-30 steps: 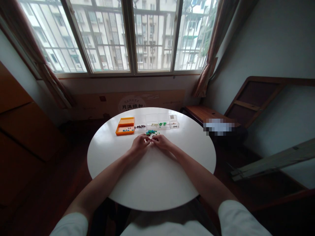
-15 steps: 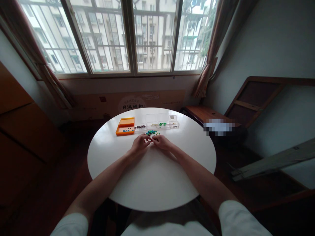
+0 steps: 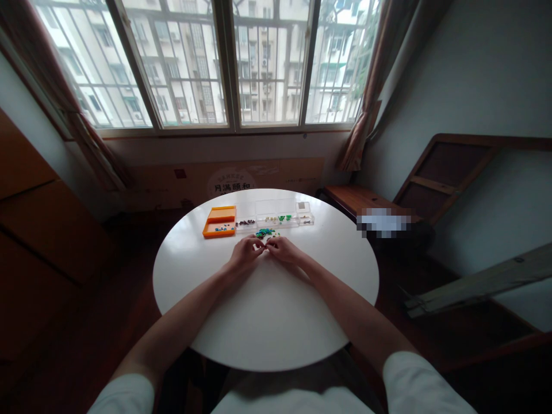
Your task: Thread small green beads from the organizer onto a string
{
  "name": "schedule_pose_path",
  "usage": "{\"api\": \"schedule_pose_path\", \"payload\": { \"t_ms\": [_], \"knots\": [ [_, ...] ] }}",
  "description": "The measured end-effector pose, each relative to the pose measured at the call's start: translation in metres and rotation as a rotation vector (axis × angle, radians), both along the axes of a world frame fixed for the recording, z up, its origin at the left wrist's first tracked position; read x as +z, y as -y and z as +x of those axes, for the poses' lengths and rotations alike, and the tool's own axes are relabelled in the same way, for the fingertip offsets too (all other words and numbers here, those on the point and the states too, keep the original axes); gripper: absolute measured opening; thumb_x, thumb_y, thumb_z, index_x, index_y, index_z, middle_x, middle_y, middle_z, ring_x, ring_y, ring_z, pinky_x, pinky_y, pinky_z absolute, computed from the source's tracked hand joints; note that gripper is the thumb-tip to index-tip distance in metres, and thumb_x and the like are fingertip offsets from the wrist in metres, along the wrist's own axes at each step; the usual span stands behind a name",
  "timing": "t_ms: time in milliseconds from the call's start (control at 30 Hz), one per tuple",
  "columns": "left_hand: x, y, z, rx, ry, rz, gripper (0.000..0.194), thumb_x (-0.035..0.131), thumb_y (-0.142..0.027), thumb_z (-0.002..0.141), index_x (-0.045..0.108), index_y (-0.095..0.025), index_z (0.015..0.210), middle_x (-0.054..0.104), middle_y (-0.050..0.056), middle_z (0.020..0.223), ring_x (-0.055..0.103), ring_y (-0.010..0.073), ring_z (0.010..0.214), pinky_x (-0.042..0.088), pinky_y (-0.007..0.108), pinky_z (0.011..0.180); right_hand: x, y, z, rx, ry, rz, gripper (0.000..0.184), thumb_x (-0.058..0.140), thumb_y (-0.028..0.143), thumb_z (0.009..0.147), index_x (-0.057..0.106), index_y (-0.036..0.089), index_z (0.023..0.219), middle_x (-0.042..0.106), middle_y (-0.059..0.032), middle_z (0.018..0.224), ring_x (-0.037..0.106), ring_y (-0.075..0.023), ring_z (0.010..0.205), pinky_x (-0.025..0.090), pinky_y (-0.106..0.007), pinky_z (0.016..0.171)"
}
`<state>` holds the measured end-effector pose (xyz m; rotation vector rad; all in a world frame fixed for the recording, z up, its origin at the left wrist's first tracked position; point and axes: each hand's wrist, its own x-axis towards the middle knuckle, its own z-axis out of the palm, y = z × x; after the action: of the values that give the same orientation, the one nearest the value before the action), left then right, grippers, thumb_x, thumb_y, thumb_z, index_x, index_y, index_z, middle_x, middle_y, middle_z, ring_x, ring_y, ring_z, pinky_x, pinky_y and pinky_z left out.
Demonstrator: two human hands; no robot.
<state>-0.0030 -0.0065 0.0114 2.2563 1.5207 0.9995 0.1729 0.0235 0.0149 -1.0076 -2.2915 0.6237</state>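
1. Over the white table (image 3: 267,316), our left hand (image 3: 246,250) and right hand (image 3: 282,248) come fingertip to fingertip, thumbs and fingers curled close; we cannot tell whether they pinch anything.
2. Just beyond our fingers we see the heap of small pieces (image 3: 266,232), loose, mostly blue and green, with darker bits.
3. Behind it we have an open orange box (image 3: 219,234) and clear compartments (image 3: 268,224), all holding small pieces.

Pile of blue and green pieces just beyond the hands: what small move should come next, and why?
I'd probably ease the right hand slightly away from the left hand: they nearly meet at the near side of the pile, and anything pinched there is too small to make out.
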Motion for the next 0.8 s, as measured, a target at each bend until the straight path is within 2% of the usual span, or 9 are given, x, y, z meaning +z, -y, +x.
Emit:
{"api": "schedule_pose_path", "payload": {
  "t_ms": [300,500,800],
  "knots": [
    [-0.0008,-0.0013,0.0003,0.012,0.007,-0.003,0.017,0.062,-0.033,0.077,0.071,-0.019,0.077,0.064,0.002,0.083,0.058,0.0101,0.061,0.040,0.021,0.056,0.0006,0.0003,-0.0003,-0.008,0.014,-0.001,0.021,0.050,0.015,0.081,0.071,0.011,0.079,0.067,-0.0053,0.073,0.055,-0.0123,0.064,0.038,-0.022,0.063],
    [-0.0002,-0.0012,-0.0004,-0.003,0.024,0.025,0.017,0.062,-0.032,0.077,0.071,-0.020,0.084,0.064,0.001,0.081,0.057,0.0097,0.060,0.042,0.021,0.057,0.0048,0.0035,-0.0014,-0.035,0.041,0.001,0.020,0.050,0.015,0.081,0.069,0.011,0.074,0.063,-0.0039,0.066,0.051,-0.0113,0.061,0.034,-0.021,0.059],
    [0.0022,0.0016,0.0007,-0.006,-0.005,0.040,0.015,0.061,-0.029,0.077,0.072,-0.021,0.082,0.063,0.000,0.079,0.056,0.0090,0.059,0.042,0.020,0.057,-0.0004,-0.0005,-0.0005,-0.024,0.050,0.015,0.020,0.050,0.017,0.080,0.065,0.011,0.068,0.056,-0.0003,0.058,0.046,-0.0096,0.056,0.028,-0.021,0.054]
  ]
}}
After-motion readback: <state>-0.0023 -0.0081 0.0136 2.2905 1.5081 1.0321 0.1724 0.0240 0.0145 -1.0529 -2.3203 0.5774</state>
